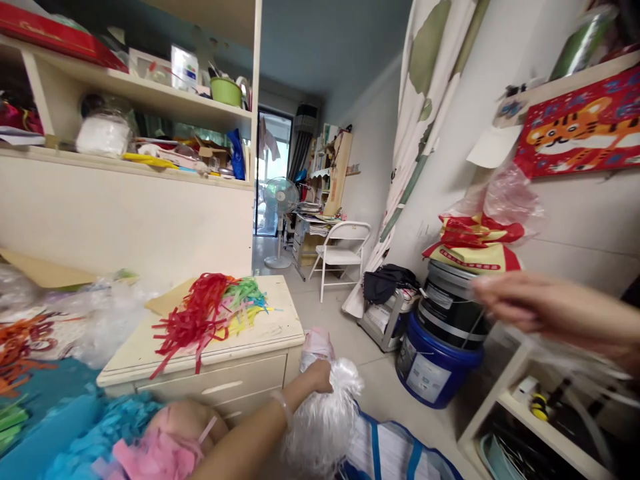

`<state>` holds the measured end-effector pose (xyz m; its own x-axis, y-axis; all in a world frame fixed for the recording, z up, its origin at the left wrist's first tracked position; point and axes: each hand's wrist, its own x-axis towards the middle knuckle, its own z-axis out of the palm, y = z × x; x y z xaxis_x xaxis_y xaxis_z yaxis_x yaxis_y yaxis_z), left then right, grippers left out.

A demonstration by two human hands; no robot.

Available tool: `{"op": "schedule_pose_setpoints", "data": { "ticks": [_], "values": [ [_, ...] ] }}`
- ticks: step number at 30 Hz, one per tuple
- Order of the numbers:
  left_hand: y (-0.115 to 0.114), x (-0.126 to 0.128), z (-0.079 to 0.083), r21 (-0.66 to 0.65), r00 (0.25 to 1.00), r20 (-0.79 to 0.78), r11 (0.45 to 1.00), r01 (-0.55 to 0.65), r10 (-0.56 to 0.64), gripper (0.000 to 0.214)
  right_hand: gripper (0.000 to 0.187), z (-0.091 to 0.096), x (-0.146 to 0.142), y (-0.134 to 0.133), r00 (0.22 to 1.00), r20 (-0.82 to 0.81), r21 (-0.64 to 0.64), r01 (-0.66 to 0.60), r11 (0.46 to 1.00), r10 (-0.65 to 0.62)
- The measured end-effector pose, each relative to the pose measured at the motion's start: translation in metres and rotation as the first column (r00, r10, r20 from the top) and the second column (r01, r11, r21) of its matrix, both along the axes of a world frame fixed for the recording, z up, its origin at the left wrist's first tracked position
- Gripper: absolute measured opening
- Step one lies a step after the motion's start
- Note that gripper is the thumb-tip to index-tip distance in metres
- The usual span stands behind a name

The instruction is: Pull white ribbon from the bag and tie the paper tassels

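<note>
My left hand (320, 378) is closed around a bundle of shiny white plastic string (325, 420), whose loose strands hang below the fist. The bundle's looped top puffs out to the right of the fingers. Out to the right, my right hand (515, 303) is raised and smeared by motion, its fingers pinched together. Something thin and pale seems to be at its fingertips, too blurred to name. Pink crepe paper strips (155, 457) lie over my knee at the lower left, beside blue paper strips (107, 430).
A cream cabinet (280, 313) carries a pile of red, green and yellow paper strips (210, 313). Stacked buckets (440, 360) stand at the right, above a low shelf (555, 420). A blue-edged bag (395, 447) lies on the floor. Farther back is a white folding chair (343, 253).
</note>
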<state>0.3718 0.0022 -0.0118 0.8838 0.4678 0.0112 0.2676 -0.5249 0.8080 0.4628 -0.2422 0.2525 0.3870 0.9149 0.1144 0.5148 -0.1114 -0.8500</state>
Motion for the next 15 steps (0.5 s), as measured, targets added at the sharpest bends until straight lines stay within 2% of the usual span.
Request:
{"op": "schedule_pose_setpoints", "data": {
  "ticks": [1,3,6,7,8,10,11,12,15],
  "values": [
    [-0.004,-0.011,0.015,-0.050,0.997,0.068,0.998,0.034,-0.030,0.032,0.041,-0.008,-0.008,0.017,0.996,-0.041,-0.075,-0.085,0.994,0.082],
    [-0.014,-0.042,0.045,-0.135,0.970,0.230,0.985,0.110,-0.077,0.039,0.045,-0.034,-0.033,0.053,0.958,-0.138,-0.196,-0.275,0.941,0.251],
    [-0.028,-0.101,0.081,-0.255,0.895,0.426,0.931,0.263,-0.136,0.055,0.049,-0.070,-0.077,0.099,0.856,-0.237,-0.211,-0.506,0.836,0.459],
    [-0.032,-0.121,0.088,-0.326,0.863,0.482,0.884,0.336,-0.151,0.058,0.051,-0.078,-0.089,0.111,0.815,-0.262,-0.197,-0.569,0.798,0.517],
    [-0.033,-0.141,0.092,-0.415,0.838,0.527,0.819,0.396,-0.138,0.053,0.053,-0.082,-0.099,0.122,0.773,-0.284,-0.182,-0.624,0.760,0.567],
    [-0.034,-0.178,0.093,-0.536,0.823,0.564,0.728,0.428,-0.068,0.040,0.055,-0.085,-0.111,0.142,0.708,-0.309,-0.157,-0.696,0.700,0.635],
    [-0.032,-0.194,0.091,-0.578,0.826,0.564,0.708,0.405,-0.013,0.036,0.054,-0.085,-0.114,0.151,0.687,-0.315,-0.143,-0.717,0.682,0.655],
    [-0.030,-0.209,0.087,-0.602,0.829,0.557,0.711,0.363,0.049,0.035,0.053,-0.085,-0.115,0.161,0.672,-0.316,-0.127,-0.729,0.672,0.670],
    [-0.024,-0.248,0.077,-0.662,0.790,0.567,0.700,0.268,0.233,0.033,0.055,-0.089,-0.120,0.187,0.653,-0.310,-0.082,-0.742,0.665,0.691]
  ]
}}
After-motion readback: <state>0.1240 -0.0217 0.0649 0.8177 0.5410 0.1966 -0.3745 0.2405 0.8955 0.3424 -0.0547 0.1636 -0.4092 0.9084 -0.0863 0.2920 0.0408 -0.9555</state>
